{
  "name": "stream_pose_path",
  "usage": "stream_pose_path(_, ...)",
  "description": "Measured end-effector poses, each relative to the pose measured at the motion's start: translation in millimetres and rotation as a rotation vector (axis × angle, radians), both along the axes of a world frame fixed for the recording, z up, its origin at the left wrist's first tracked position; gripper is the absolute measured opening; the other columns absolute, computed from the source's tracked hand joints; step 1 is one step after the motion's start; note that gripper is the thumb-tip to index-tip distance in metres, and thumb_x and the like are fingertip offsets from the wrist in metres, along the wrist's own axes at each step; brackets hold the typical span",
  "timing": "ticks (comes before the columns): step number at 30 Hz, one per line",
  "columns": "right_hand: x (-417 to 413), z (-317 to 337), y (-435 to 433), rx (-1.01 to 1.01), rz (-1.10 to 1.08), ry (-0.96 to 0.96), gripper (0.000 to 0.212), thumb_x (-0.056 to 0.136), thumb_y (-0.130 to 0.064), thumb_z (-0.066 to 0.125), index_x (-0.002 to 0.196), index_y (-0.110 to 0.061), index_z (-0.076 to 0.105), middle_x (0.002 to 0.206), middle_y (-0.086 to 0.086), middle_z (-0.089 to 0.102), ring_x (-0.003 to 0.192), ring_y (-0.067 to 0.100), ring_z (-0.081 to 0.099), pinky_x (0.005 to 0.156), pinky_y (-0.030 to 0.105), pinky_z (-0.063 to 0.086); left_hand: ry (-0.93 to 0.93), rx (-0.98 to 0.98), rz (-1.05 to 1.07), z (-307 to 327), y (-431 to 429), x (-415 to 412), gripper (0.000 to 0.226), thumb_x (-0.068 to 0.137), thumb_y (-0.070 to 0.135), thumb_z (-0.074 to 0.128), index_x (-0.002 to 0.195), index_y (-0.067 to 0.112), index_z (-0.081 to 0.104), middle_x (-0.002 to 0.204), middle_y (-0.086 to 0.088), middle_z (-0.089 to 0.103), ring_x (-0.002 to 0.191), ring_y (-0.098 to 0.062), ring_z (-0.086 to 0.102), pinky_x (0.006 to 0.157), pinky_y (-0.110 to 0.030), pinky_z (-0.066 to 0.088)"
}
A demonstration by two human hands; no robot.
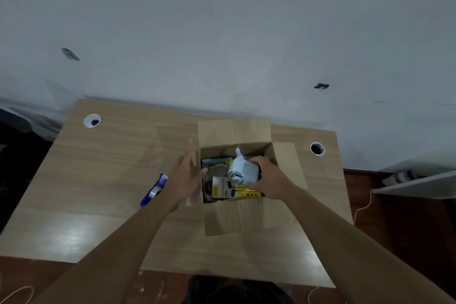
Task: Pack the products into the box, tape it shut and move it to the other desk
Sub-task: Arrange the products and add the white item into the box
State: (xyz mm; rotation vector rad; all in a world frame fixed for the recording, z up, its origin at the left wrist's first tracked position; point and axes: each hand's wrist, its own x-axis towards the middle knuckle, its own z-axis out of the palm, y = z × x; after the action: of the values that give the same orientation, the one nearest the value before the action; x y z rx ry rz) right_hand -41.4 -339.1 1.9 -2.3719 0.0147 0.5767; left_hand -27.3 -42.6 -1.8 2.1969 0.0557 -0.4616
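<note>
Box (287,170): brown cardboard, four flaps spread open, standing on your wooden desk (111,168), right of centre, toward the far edge.
Right hand (266,177): in the box mouth, fingers and thumb curled round the white product.
Left hand (187,175): fingers straight, at the box's left rim; contact unclear.
White product (240,170): rounded, pale, tilted above the packs.
Yellow pack (237,191): earphones pictured, flat, near side inside.
Dark pack (214,163): flat, far-left inside.
Tape dispenser (154,191): blue, on the desk, left of your left wrist.
</note>
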Motion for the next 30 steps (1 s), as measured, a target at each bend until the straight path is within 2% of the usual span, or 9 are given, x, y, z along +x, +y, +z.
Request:
stream_pose_path(4, -1, -11, 7, -0.057, 0.004, 0.044, 0.084, 0.081, -0.029, 0.090, 0.152, -0.017, 0.047, 0.143, 0.003, 0.053, 0.116, 0.016, 0.054, 0.089, 0.025, 0.040, 0.167, -0.087, 0.103, 0, 10, -11, 0.138, 0.091, 0.042, 0.088, 0.171, 0.035, -0.023, 0.178, -0.013, 0.025, 0.157, -0.032, 0.040, 0.117, -0.036, 0.040)
stream_pose_path(8, -2, -16, 12, -0.062, -0.033, 0.027, 0.084, 0.082, -0.026, 0.089, 0.155, -0.017, 0.047, 0.149, 0.006, 0.055, 0.132, 0.025, 0.056, 0.098, 0.022, 0.039, 0.261, -0.143, 0.139, -18, 27, -16, 0.173, 0.048, 0.080, 0.096, 0.157, 0.057, -0.036, 0.171, -0.009, 0.041, 0.150, -0.030, 0.049, 0.120, -0.050, 0.049)
stream_pose_path(13, 4, -4, 13, -0.086, -0.058, -0.029, 0.082, 0.086, -0.034, 0.086, 0.155, -0.013, 0.047, 0.150, 0.009, 0.053, 0.135, 0.028, 0.054, 0.105, 0.029, 0.040, 0.162, -0.138, 0.197, -4, 23, -14, 0.162, 0.067, 0.044, 0.105, 0.171, 0.041, -0.020, 0.166, -0.008, 0.049, 0.148, -0.030, 0.052, 0.116, -0.045, 0.050)
stream_pose_path(17, 9, 11, 3, -0.096, -0.136, -0.186, 0.049, 0.096, -0.032, 0.072, 0.141, -0.017, 0.059, 0.138, 0.005, 0.056, 0.121, 0.028, 0.062, 0.098, 0.038, 0.051, 0.087, -0.068, 0.217, 6, 29, -5, 0.164, 0.057, 0.057, 0.105, 0.175, 0.030, -0.005, 0.158, -0.009, 0.059, 0.141, -0.033, 0.058, 0.113, -0.051, 0.053)
stream_pose_path(19, 9, 17, -4, -0.116, -0.215, -0.298, 0.043, 0.095, -0.028, 0.071, 0.135, -0.019, 0.058, 0.133, 0.004, 0.053, 0.118, 0.028, 0.059, 0.093, 0.037, 0.048, 0.046, -0.055, 0.217, 15, 31, -3, 0.143, 0.069, 0.042, 0.104, 0.176, 0.027, 0.010, 0.145, -0.005, 0.068, 0.130, -0.028, 0.065, 0.108, -0.050, 0.055)
stream_pose_path(21, 8, 17, -14, -0.207, -0.324, -0.365, 0.055, 0.091, -0.031, 0.074, 0.139, -0.016, 0.052, 0.138, 0.009, 0.051, 0.126, 0.033, 0.051, 0.101, 0.044, 0.045, -0.023, -0.095, 0.205, 25, 33, -1, 0.093, 0.084, 0.025, 0.095, 0.161, 0.033, 0.043, 0.127, 0.010, 0.076, 0.113, -0.011, 0.073, 0.103, -0.048, 0.059)
stream_pose_path(24, 4, 15, -29, -0.292, -0.556, -0.190, 0.085, 0.088, -0.055, 0.072, 0.154, -0.015, 0.036, 0.153, 0.013, 0.040, 0.143, 0.038, 0.038, 0.112, 0.053, 0.036, -0.024, -0.132, 0.083, 41, 39, 1, 0.037, 0.100, 0.030, 0.081, 0.132, 0.039, 0.064, 0.108, 0.024, 0.078, 0.102, 0.004, 0.074, 0.093, -0.034, 0.062)
stream_pose_path(27, 3, 4, -51, -0.193, -0.715, 0.040, 0.106, 0.082, -0.069, 0.070, 0.158, -0.005, 0.031, 0.157, 0.022, 0.041, 0.145, 0.042, 0.039, 0.114, 0.051, 0.039, -0.012, -0.171, -0.054, 53, 46, -1, 0.036, 0.107, 0.052, 0.066, 0.142, 0.043, 0.065, 0.113, 0.019, 0.077, 0.100, -0.002, 0.075, 0.088, -0.033, 0.061)
stream_pose_path(30, 6, -4, -66, 0.022, -0.896, 0.106, 0.106, 0.071, -0.074, 0.069, 0.148, -0.004, 0.050, 0.144, 0.020, 0.059, 0.132, 0.039, 0.058, 0.105, 0.047, 0.051, 0.089, -0.280, -0.045, 60, 50, -6, 0.043, 0.108, 0.056, 0.059, 0.147, 0.041, 0.066, 0.114, 0.009, 0.083, 0.100, -0.015, 0.081, 0.097, -0.047, 0.065)
